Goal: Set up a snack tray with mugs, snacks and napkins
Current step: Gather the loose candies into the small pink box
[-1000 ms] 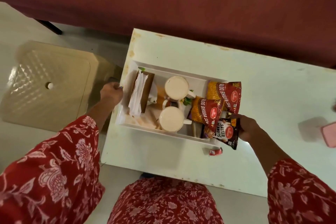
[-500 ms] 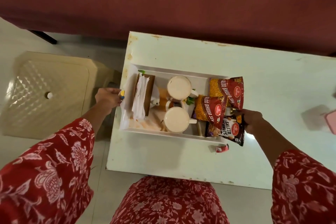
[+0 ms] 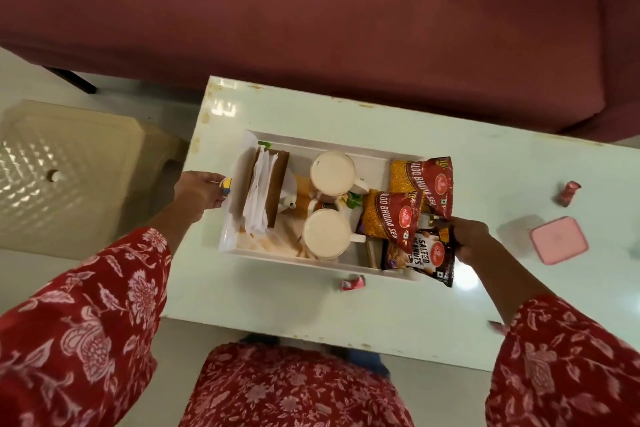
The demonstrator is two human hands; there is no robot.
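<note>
Gripping the tray (image 3: 346, 148) ends, both hands (image 3: 199, 192) (image 3: 472, 239) closed, mugs (image 3: 332, 168), napkins (image 3: 259, 191), snack packets (image 3: 420, 180) inside.

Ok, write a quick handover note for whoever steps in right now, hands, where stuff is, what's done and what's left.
Left hand: gripping the left end of the tray.
Right hand: at the tray's right end, on the peanuts packet; whether it also grips the rim is hidden.
On the table, in the tray: napkins left, two mugs middle, two sev packets and peanuts right.
Done: tray looks loaded.
Left: probably tuck the peanuts in, since they overhang the rim, then carry it.
</note>
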